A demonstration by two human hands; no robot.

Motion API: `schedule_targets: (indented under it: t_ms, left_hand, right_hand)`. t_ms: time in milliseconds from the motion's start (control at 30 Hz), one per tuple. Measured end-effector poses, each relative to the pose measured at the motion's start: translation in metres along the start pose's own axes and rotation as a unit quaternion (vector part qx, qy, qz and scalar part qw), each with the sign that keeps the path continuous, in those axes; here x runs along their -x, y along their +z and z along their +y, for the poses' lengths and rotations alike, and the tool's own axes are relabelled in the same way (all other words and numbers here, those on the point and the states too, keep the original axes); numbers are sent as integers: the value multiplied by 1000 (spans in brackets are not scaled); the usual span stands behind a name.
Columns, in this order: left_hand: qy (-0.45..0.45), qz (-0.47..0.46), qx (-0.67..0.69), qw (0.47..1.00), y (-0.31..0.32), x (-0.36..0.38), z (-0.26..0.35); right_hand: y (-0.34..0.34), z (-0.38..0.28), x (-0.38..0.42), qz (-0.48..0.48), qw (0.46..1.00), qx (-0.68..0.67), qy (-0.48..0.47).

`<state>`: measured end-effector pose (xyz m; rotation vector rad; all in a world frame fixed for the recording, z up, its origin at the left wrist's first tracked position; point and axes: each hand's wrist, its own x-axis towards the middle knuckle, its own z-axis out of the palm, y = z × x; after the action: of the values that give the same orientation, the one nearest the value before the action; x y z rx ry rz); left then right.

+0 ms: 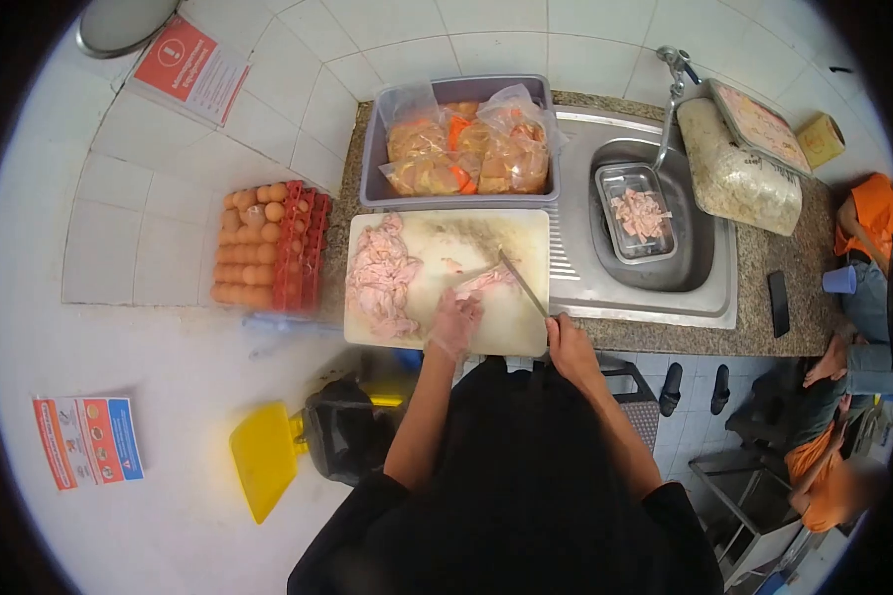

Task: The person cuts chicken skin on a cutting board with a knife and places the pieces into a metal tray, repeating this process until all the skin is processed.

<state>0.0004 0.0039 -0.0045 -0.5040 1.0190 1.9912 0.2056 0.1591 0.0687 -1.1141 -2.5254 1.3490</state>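
On the white cutting board (pixel 511 332), my left hand (pixel 455 322), in a clear plastic glove, presses its fingers onto a strip of pale pink raw meat (pixel 490 280), perhaps chicken. My bare right hand (pixel 569 345) grips the handle of a knife (pixel 525 284) at the board's right edge. The blade slants up and left, its tip close to the strip's right end; whether it touches cannot be told. A heap of similar raw meat (pixel 381 276) covers the board's left side. Small scraps lie above my left hand.
Behind the board, a grey tub (pixel 554 149) holds bagged food (pixel 514 164). Rightward, a metal sink (pixel 704 260) contains a tray (pixel 615 238) of cut meat pieces (pixel 641 215) under a tap (pixel 676 69). Eggs (pixel 251 248) stand left; a phone (pixel 779 303) lies right. People in orange sit beyond.
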Motion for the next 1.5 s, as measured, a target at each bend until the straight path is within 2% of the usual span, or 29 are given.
schedule_targets:
  t_ms: [33,133,233,267,300,333,400,433,500,567,600,700,800,900,1000,1100,1200,1300,1400,1500]
  left_hand:
    - [-1,-11,53,999,-21,-4,0]
    - [6,19,61,998,-52,4,13]
    - [93,192,15,977,-29,46,38]
    - [232,214,-177,932,-16,54,42]
    - [357,222,-357,834,-2,59,43]
    - [462,219,-518,686,12,62,42]
    - [513,70,-578,631,52,53,31]
    - [515,56,-635,573,49,36,18]
    - [517,28,-730,447,27,-11,-8]
    - [527,6,-716,457,15,-24,-8]
    - [531,-7,-711,461,13,-24,-6]
    - [574,7,-714,402,9,-22,-7]
    - [491,-27,-781,385,13,-5,-1]
    - [426,-22,-847,317,14,-9,1]
    - [344,7,-885,313,26,-10,8]
    - [306,-6,-899,314,25,2,24]
    - [262,-43,-903,339,-12,-8,38]
    - [481,-55,-763,428,-12,8,35]
    - [432,-53,-812,389,3,17,29]
    - [443,-64,-825,346,-4,-1,27]
  right_hand:
    - [-2,-4,1,-2,1000,4,2]
    - [7,8,-2,1,1000,14,-21]
    - [1,3,2,7,1000,8,3]
    - [-1,0,4,7,1000,5,-4]
    - [-3,-2,4,9,1000,1,-12]
    - [-4,-3,4,10,1000,-2,-19]
    - [2,1,-1,-7,999,8,-52]
    - [6,3,-3,-16,997,13,-68]
    - [4,7,-13,39,996,63,-41]
    - [-7,10,-27,83,993,79,-13]
    - [-12,6,-26,70,995,72,-14]
    - [-12,-5,-16,28,997,66,-35]
    - [8,-1,-14,12,994,88,-70]
    - [10,5,-25,17,995,87,-46]
    - [5,-2,-44,27,995,94,-25]
    - [3,0,-54,33,994,99,-15]
    - [3,-1,-51,31,996,87,-8]
    - [2,4,-44,26,999,45,-11]
    - [-5,1,-33,7,1000,7,-8]
    - [-4,1,-30,-10,1000,10,-23]
